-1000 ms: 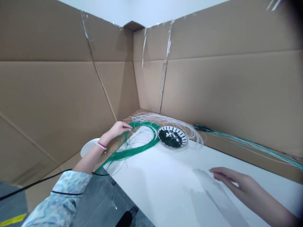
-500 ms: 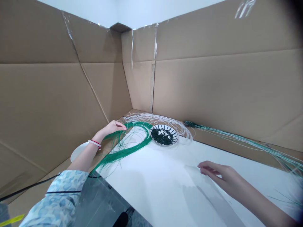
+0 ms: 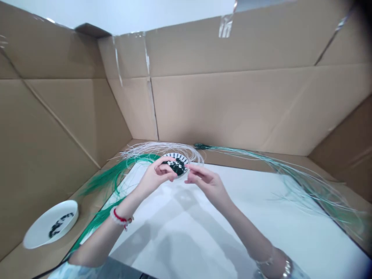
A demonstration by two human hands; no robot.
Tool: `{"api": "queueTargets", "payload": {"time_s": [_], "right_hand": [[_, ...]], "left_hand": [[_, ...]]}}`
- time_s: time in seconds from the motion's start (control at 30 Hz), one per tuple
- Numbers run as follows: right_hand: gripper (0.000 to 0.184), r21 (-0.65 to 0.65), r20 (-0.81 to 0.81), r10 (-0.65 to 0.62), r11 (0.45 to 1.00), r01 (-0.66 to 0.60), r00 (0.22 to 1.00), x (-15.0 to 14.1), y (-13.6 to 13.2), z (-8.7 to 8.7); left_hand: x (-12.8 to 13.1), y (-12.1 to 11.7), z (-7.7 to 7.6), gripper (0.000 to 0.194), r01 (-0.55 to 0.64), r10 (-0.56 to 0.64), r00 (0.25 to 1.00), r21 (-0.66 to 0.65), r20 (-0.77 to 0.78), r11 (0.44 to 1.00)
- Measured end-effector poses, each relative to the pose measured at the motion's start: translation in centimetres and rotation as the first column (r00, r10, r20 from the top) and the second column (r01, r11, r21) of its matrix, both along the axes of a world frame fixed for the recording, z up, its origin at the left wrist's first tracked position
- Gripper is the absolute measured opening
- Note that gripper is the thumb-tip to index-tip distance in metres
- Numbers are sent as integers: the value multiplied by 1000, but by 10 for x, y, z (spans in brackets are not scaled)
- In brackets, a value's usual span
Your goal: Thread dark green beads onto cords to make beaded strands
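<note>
My left hand [image 3: 159, 172] and my right hand [image 3: 207, 184] are raised close together, fingertips facing each other, over the near side of a patterned dish [image 3: 186, 158]. The dish holds small dark green pieces [image 3: 178, 167], partly hidden behind my left hand. On both hands the thumb and fingers are drawn in as a pinch; anything between them is too thin or blurred to make out. Left of my left hand lies a loose bundle of green strands [image 3: 109, 176], with part of it passing behind my left forearm. White strands [image 3: 158, 148] curve behind the dish.
A white bowl [image 3: 37, 232] with a few dark pieces inside stands at the left. Along the back and right runs a long bundle of pale green strands [image 3: 250, 154]. Cardboard walls [image 3: 221, 108] enclose the white board [image 3: 247, 197].
My left hand has left the green strands and moved right, to in front of the dish. My right hand has come in towards it. The view has turned right, and the white bowl shows more fully.
</note>
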State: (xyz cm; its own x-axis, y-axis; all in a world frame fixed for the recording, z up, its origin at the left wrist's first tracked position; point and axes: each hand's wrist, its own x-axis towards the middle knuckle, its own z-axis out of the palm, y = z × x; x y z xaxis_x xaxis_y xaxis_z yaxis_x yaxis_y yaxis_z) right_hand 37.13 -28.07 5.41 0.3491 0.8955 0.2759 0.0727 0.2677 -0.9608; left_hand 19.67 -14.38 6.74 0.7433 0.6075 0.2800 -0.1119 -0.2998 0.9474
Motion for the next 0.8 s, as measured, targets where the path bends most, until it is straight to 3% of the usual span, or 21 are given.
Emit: {"api": "queueTargets", "payload": {"time_s": [0.13,0.27,0.57,0.8], "right_hand": [[24,49,-69,84,996,-80,994,-10,7,-15],[13,47,-117,139,990,-135,983,-5,3,-19],[11,20,-234,164,986,-164,958,-6,6,-24],[10,-20,-363,145,986,-163,921,-11,10,-29]], "left_hand": [[23,-8,-22,18,93,-86,995,-139,50,986],[25,-4,-30,16,131,-120,991,-234,59,963],[30,-4,-47,19,166,-141,985,-336,98,927],[30,-1,-50,20,129,-111,991,-340,74,932]]}}
